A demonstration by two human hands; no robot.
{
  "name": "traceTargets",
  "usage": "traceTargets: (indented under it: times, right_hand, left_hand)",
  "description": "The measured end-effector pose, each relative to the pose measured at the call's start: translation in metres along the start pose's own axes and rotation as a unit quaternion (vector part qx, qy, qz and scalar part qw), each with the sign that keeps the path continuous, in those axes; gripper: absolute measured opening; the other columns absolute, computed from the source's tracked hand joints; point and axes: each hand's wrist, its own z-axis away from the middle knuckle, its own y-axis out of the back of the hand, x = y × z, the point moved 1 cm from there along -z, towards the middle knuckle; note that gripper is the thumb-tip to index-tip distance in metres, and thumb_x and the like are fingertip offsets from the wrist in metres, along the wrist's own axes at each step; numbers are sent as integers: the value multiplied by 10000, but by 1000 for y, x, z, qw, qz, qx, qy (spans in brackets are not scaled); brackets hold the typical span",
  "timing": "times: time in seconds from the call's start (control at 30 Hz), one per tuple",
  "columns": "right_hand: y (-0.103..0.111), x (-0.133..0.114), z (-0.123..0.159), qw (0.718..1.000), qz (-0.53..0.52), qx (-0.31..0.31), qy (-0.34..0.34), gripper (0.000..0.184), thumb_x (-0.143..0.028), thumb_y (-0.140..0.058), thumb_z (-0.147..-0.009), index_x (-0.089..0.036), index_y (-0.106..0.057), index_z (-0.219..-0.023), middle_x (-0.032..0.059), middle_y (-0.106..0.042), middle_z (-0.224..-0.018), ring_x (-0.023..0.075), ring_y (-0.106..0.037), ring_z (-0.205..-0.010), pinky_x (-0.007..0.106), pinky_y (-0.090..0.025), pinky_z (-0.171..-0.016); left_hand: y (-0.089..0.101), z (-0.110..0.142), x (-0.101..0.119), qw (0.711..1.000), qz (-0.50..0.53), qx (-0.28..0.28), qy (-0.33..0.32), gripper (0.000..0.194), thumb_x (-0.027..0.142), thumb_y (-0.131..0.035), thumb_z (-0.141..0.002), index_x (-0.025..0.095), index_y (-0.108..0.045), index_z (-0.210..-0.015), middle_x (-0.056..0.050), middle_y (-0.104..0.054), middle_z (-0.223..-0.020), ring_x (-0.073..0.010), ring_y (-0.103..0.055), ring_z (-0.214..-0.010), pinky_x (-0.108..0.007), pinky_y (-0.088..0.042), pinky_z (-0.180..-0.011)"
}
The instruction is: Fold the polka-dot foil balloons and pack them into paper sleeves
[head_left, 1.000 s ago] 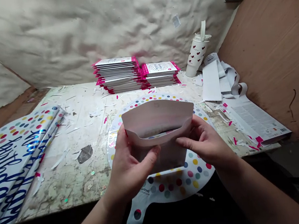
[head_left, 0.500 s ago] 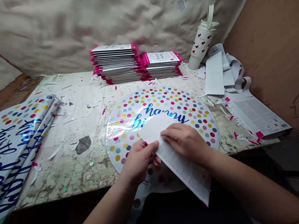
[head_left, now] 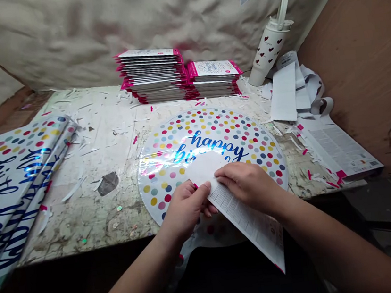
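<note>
A flat white printed packet slants between my hands, its lower corner hanging past the table's front edge. My left hand pinches its left edge, where a bit of pink shows, with the thumb on top. With the fingers closed at the packet's upper part, my right hand lies over its right side; what the fingertips grip is partly hidden. A rounded white flap extends above my fingers. Beneath lies a round foil balloon with coloured dots and blue "happy" lettering, partly covered by the packet and my hands.
More dotted foil balloons lie folded at the left. Two stacks of pink-edged packets stand at the back, beside a white tumbler with hearts. White paper strips and a printed packet lie right. Paper scraps litter the table.
The view has shifted slightly. Both hands keep their hold on the packet, and its lower corner has swung a little to the right. More of the balloon's lettering shows.
</note>
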Motion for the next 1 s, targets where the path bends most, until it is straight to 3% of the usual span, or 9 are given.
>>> traceTargets:
  times: [0.17, 0.33, 0.4, 0.5, 0.57, 0.67, 0.73, 0.87, 1.0]
  right_hand:
    - [9, -25, -2, 978, 182, -96, 38, 140, -52, -482, -787, -143, -577, -738, 59, -616, -707, 183, -570, -630, 279, -362, -542]
    - [14, -35, -6, 958, 253, -102, 85, 137, -58, -464, -767, -143, -553, -708, 78, -593, -676, 183, -539, -593, 276, -292, -491]
    - [27, -25, -2, 963, 250, -75, 63, 112, -101, -482, -773, -150, -557, -705, 69, -596, -678, 176, -536, -600, 273, -300, -505]
    - [57, -4, 12, 969, 241, -1, -47, 121, -165, -511, -775, -164, -569, -668, 38, -591, -637, 159, -523, -578, 270, -322, -530]
    - [67, 3, 20, 980, 183, 12, -74, 136, -179, -509, -796, -175, -606, -701, 25, -617, -657, 151, -543, -596, 264, -358, -564]
    - [55, -4, 23, 998, 58, 10, -20, 179, -164, -462, -851, -188, -639, -871, 30, -668, -817, 154, -593, -736, 256, -414, -662]
    - [39, -14, 22, 999, 45, 22, 4, 206, -146, -425, -871, -167, -626, -910, 54, -662, -863, 170, -590, -793, 270, -422, -689]
    - [15, -29, 18, 989, 144, 8, 22, 192, -106, -415, -854, -142, -592, -787, 71, -610, -764, 195, -552, -724, 297, -403, -622]
    - [13, -35, 15, 964, 256, 1, 71, 156, -85, -463, -805, -166, -531, -690, 52, -547, -678, 195, -491, -616, 299, -348, -524]
  left_hand:
    - [-5, 4, 5, 998, -63, 13, -15, 224, 353, -545, -787, 151, -509, -696, 10, -595, -465, -112, -556, -413, -190, -428, -411]
    - [-9, 9, 9, 988, -147, 25, -26, 280, 355, -527, -798, 155, -477, -610, -6, -577, -459, -122, -564, -427, -192, -411, -405]
    - [-4, 8, 9, 989, -146, 24, -23, 247, 345, -531, -793, 148, -502, -645, -2, -583, -472, -123, -565, -423, -194, -419, -399]
    - [6, 8, 9, 991, -123, 35, -33, 209, 341, -537, -788, 142, -536, -723, -2, -611, -516, -120, -571, -427, -204, -446, -410]
    - [9, 8, 11, 991, -120, 44, -43, 220, 352, -544, -788, 142, -542, -724, -4, -612, -507, -124, -576, -433, -205, -453, -414]
    - [3, 10, 15, 991, -126, 16, -47, 228, 346, -541, -793, 141, -551, -694, -3, -594, -454, -125, -570, -414, -198, -445, -409]
    - [-6, 11, 16, 990, -129, -3, -50, 229, 334, -533, -800, 138, -562, -685, -8, -598, -453, -116, -566, -409, -187, -435, -408]
    - [-16, 12, 12, 987, -152, -11, -58, 262, 357, -522, -814, 134, -587, -694, -27, -628, -508, -124, -586, -451, -185, -429, -414]
    - [-19, 11, 6, 984, -166, -19, -63, 319, 368, -498, -822, 131, -578, -626, -40, -630, -515, -130, -588, -456, -197, -441, -423]
